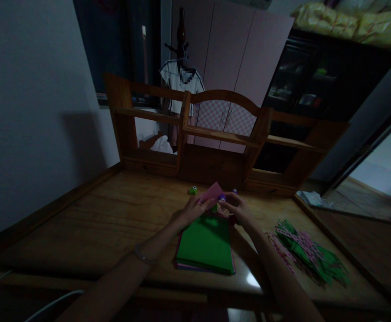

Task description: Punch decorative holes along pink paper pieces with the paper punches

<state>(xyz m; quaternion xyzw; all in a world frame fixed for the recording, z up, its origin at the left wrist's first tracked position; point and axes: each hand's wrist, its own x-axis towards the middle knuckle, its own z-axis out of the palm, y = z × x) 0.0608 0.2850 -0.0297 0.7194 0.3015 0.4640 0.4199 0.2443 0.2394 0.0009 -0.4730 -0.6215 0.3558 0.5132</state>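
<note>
Above the far edge of a stack of green paper (205, 243), my left hand (195, 209) is closed on a sheet of pink paper (212, 192), which is tilted upward. My right hand (236, 208) grips a small purple object (221, 197) with a pale spot, right at the pink sheet's edge. Its exact kind is too small to make out. Just below the hands is a small green object (214, 208), partly hidden by the fingers. Sheets of other colours show under the green one in the stack.
A similar green object (193, 191) and a purple one (235, 191) stand farther back on the wooden desk (142, 201). Green and pink patterned strips (311, 252) lie in a heap at right. A wooden shelf unit (215, 134) borders the desk's back.
</note>
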